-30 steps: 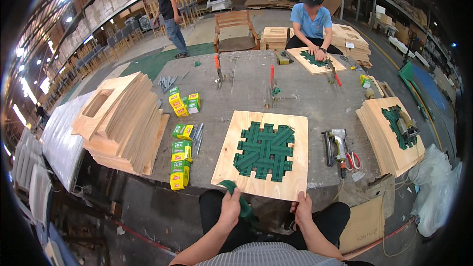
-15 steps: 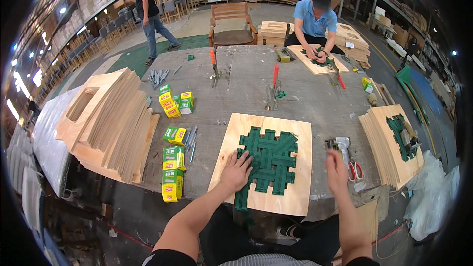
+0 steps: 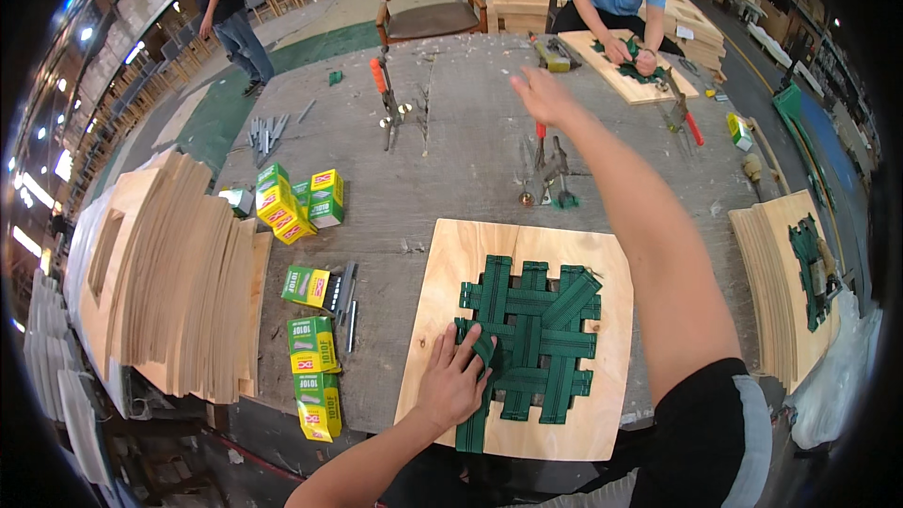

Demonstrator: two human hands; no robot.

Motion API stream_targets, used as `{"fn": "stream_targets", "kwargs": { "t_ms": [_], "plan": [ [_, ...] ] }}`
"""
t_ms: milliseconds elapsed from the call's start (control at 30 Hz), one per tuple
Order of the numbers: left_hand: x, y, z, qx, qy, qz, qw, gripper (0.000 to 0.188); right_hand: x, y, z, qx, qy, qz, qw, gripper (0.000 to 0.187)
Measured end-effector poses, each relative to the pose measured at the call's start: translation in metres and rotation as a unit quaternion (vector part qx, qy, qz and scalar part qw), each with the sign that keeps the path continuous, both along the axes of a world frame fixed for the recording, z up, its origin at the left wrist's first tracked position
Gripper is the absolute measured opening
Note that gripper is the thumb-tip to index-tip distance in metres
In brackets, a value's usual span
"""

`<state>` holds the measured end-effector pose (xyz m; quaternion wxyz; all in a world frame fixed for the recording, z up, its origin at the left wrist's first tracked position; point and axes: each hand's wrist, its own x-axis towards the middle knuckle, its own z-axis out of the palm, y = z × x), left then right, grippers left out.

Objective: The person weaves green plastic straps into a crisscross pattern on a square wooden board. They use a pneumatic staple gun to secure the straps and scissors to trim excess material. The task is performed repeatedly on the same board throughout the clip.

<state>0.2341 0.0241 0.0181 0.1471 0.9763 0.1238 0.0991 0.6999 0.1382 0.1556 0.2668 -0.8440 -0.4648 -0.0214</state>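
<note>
Dark green webbing straps (image 3: 531,339) are woven over a cutout in a pale plywood panel (image 3: 423,273) at the table's near edge. My left hand (image 3: 456,381) lies on the panel's left side, fingers spread and pressing on a strap that loops up at the fingertips; its loose tail hangs toward me. Stretched far forward, my right hand (image 3: 547,99) is above the table, holding nothing that I can make out, with its fingers extended. Just below it stands a toggle clamp (image 3: 542,155) with a red handle. My right forearm crosses over the panel's right side.
Green-yellow boxes (image 3: 315,345) and loose staple strips (image 3: 346,306) lie left, beside stacked plywood panels (image 3: 179,273). Another clamp (image 3: 384,89) stands farther off. At right is a panel stack (image 3: 767,282). Across the table a co-worker (image 3: 616,0) handles green straps; another person (image 3: 226,14) stands far left.
My right hand has swung from beside the staple gun at the right, forward to the far clamps; the arm now hides the gun. The view has shifted. My left hand stays on the strap.
</note>
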Motion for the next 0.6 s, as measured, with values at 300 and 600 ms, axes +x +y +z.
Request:
{"fn": "stream_targets", "kwargs": {
  "t_ms": [300,600],
  "plan": [
    [0.002,0.005,0.004,-0.064,0.055,0.037,0.996,0.059,-0.007,0.057,-0.072,-0.242,0.121,-0.033,0.962,0.074],
    [0.008,0.006,0.005,-0.071,-0.022,-0.031,0.997,0.056,0.055,-0.068,-0.082,0.161,0.153,-0.103,0.970,0.066]
  ]
}}
